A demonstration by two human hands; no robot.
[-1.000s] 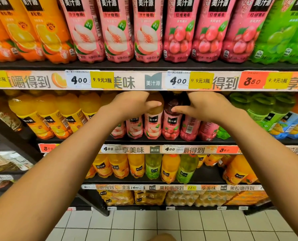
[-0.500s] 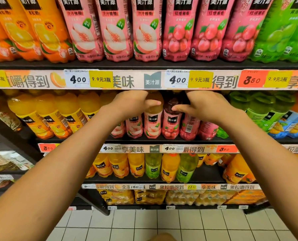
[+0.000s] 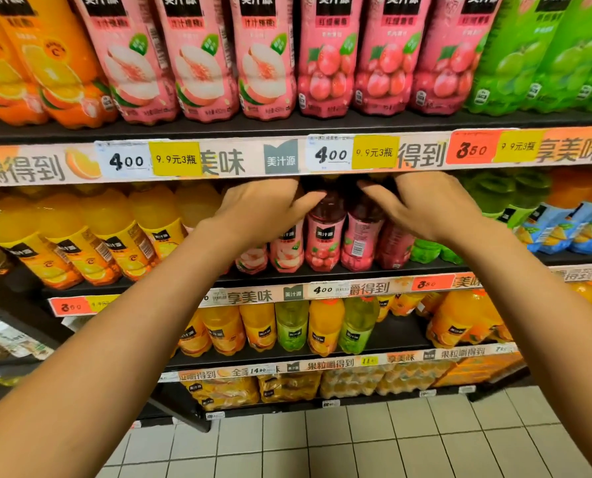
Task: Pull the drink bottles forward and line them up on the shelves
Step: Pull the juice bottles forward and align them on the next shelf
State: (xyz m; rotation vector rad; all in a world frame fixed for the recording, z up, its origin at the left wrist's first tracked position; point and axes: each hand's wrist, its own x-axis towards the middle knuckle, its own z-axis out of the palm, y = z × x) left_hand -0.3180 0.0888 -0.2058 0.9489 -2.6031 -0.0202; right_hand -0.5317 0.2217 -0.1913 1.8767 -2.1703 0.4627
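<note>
Two hands reach into the second shelf in the head view, where we work the pink bottles. Our left hand curls over the tops of the peach bottles, thumb stretched right toward the red-fruit bottle. Our right hand cups the tops of the pink bottles beside it; we cannot tell whether its hidden fingers grip. Pulling from the tops, we judge, could tip bottles over the near shelf edge
</note>
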